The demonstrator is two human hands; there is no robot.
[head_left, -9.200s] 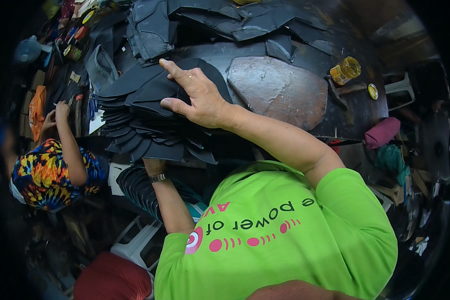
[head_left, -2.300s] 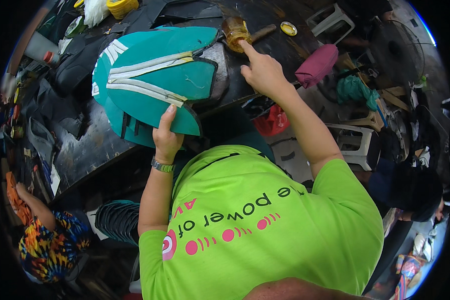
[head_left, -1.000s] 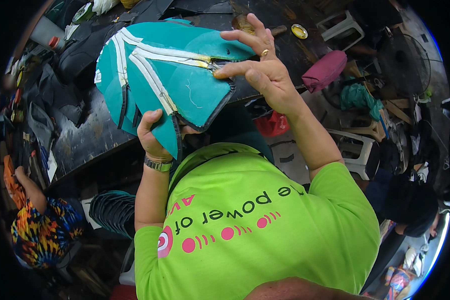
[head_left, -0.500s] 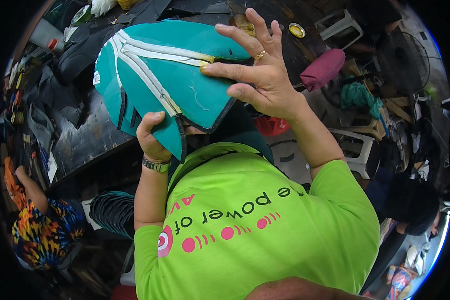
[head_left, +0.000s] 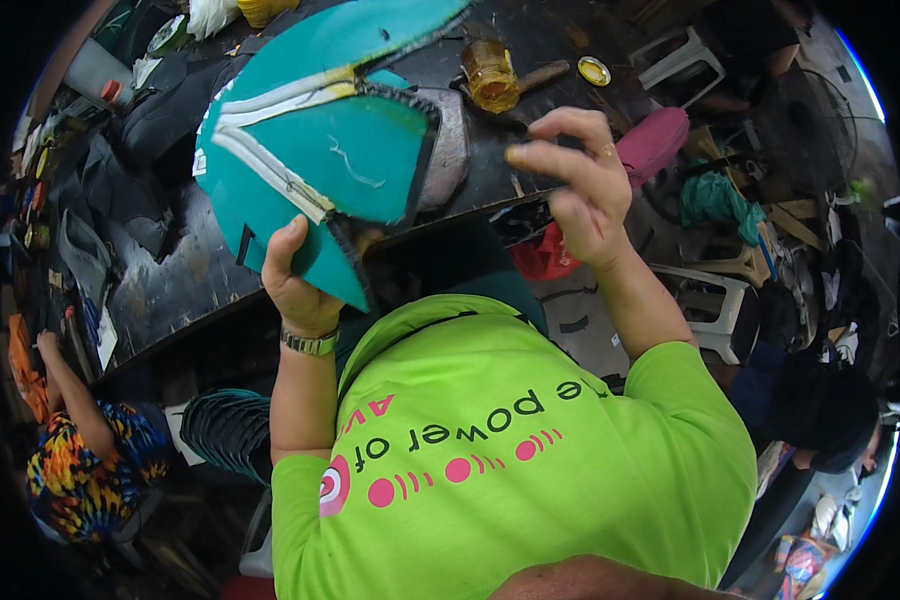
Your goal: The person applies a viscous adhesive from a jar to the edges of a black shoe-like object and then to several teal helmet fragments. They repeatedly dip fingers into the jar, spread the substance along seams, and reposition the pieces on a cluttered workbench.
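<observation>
You have the teal petal-shaped panel (head_left: 385,130) at the upper centre-left of the frame, tilted above the dark worktable (head_left: 190,275), its lower edge gripped in your left hand (head_left: 302,285) with the thumb pressed on top and the fingers mostly hidden beneath. Two white tape strips (head_left: 270,165) run across its face toward the black-edged slits at its right, and the upper strip is stained yellow near its end. Your right hand (head_left: 588,195), right of centre, is empty and a little blurred, its fingers loosely spread and half curled, well apart from the panel. It is near the glass jar of amber glue (head_left: 491,80) at the upper centre; just beside that jar lie a wooden handle (head_left: 544,76) and a yellow-rimmed lid (head_left: 593,71). A grey stone slab (head_left: 444,150) shows past the panel's right edge. Right of your hand sits a magenta pouch (head_left: 655,143), and below your wrist is a red plastic bag (head_left: 547,255). At the lower left, a stack of dark-edged teal pieces (head_left: 228,430) stands beside your left forearm, and farther left a co-worker in a tie-dye shirt (head_left: 90,465) reaches toward an orange bag (head_left: 26,370).
</observation>
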